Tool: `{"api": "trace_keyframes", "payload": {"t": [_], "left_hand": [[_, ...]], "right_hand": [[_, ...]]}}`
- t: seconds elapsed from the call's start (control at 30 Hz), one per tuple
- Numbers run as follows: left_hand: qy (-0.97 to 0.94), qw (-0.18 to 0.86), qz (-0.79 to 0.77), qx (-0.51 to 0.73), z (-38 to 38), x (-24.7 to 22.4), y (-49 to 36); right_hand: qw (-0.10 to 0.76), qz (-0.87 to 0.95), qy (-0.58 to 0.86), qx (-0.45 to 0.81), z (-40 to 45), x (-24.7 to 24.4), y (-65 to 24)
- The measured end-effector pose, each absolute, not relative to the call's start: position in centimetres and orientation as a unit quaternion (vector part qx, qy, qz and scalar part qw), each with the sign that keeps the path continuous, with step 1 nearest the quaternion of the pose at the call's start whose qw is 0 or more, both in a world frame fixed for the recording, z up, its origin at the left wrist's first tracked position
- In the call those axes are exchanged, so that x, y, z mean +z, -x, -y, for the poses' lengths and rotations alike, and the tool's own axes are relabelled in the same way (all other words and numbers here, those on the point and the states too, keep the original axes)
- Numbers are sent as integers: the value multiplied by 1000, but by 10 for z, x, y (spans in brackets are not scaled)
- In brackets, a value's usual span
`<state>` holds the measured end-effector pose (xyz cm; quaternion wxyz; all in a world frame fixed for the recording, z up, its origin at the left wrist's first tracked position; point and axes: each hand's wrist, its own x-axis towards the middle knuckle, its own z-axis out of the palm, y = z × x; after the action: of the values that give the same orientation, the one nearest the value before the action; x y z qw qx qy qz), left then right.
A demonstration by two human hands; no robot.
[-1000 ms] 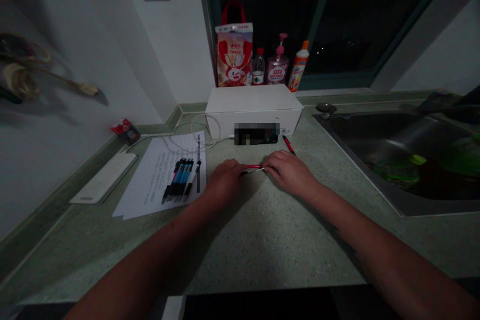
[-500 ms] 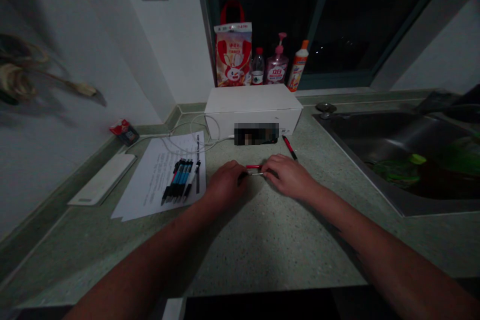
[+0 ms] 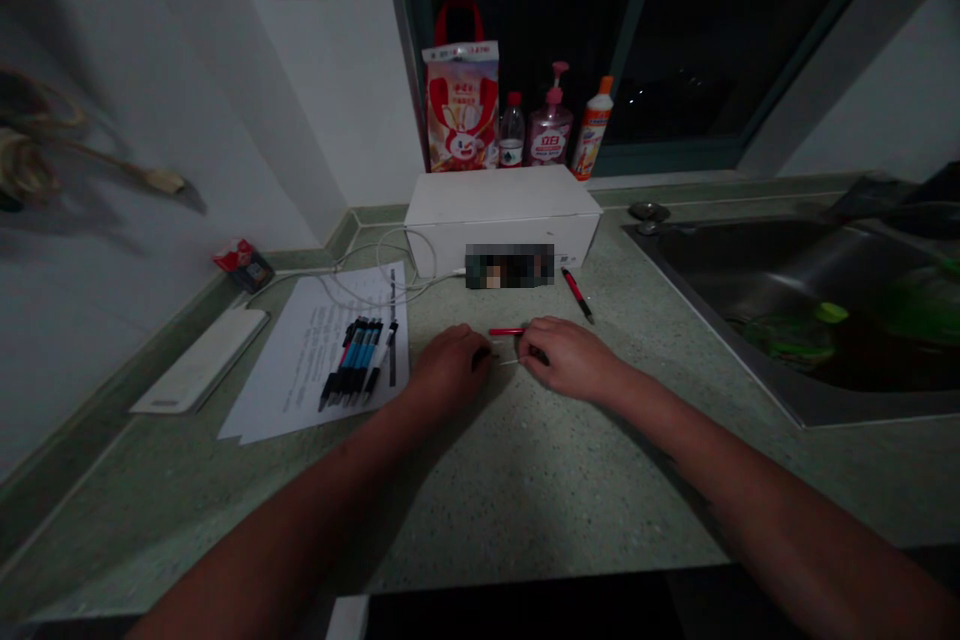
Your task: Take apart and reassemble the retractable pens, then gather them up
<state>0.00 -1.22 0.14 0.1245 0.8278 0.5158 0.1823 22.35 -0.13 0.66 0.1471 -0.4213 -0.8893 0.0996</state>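
Over the middle of the counter (image 3: 465, 490), my left hand (image 3: 452, 365) and my right hand (image 3: 568, 356) face each other a short gap apart. A thin, pale pen refill (image 3: 509, 362) sticks out from the pinched fingertips of my right hand toward the left. My left hand's fingers are curled closed around something small, with a dark tip barely showing; what it is stays unclear. Just beyond the fingers lies a red pen barrel (image 3: 505, 331), its right end hidden by my right hand. A red and black pen (image 3: 577, 295) rests farther back.
Several pens (image 3: 358, 360) lie on printed sheets (image 3: 300, 345) to the left, beside a white flat slab (image 3: 201, 360). A white box (image 3: 502, 195) stands behind, with a blurred-out dark device (image 3: 510, 266) and a cable (image 3: 431, 290) before it. A metal sink (image 3: 720, 340) is at right.
The pale refill, which spanned both hands' fingertips, now shows a small gap at my left fingers and slants slightly. My right hand has dropped a little, with its fingers curled more.
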Motion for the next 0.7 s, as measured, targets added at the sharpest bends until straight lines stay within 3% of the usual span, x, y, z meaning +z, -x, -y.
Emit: {"api": "trace_keyframes", "payload": {"t": [0.43, 0.7], "left_hand": [[-788, 130, -551, 244, 13, 11, 1], [-725, 351, -489, 335, 19, 5, -7]], "right_hand": [[166, 886, 422, 93, 1, 6, -220], [241, 888, 372, 126, 8, 13, -215]]}}
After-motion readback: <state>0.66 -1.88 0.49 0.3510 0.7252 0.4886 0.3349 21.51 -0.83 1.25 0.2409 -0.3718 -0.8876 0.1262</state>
